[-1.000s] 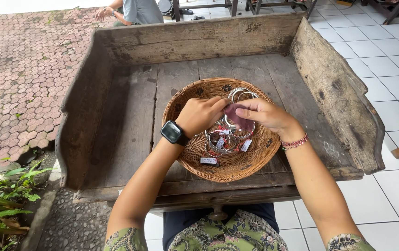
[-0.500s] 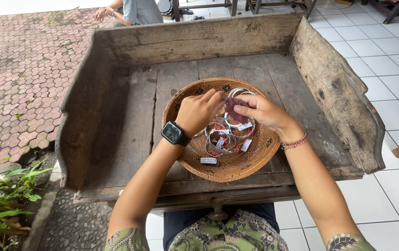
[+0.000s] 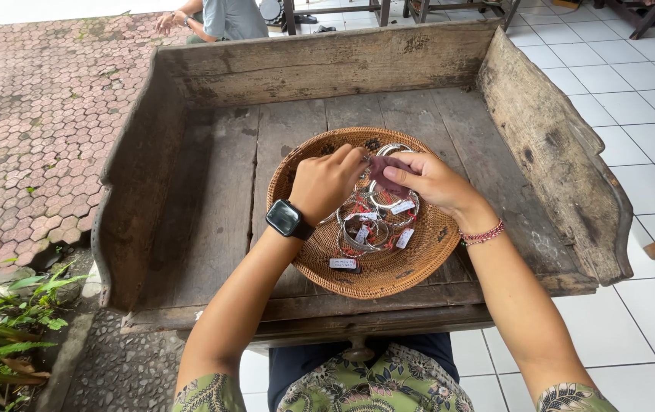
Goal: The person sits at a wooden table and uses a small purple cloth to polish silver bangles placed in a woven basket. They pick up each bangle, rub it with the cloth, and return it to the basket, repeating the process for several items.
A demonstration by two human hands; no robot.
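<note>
Head view shows both hands over the basket (image 3: 320,263) on the wooden surface (image 3: 213,198); right hand (image 3: 428,181) pinches a maroon cloth (image 3: 385,169); left hand (image 3: 326,181) seems closed on a bangle, fingertips hidden; tagged bangles (image 3: 369,229) could snag and spill.

Both hands (image 3: 377,179) lifted the maroon cloth (image 3: 385,168) slightly.

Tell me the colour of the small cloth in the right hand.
Dusky pink-maroon cloth, seen in the head view.
</note>
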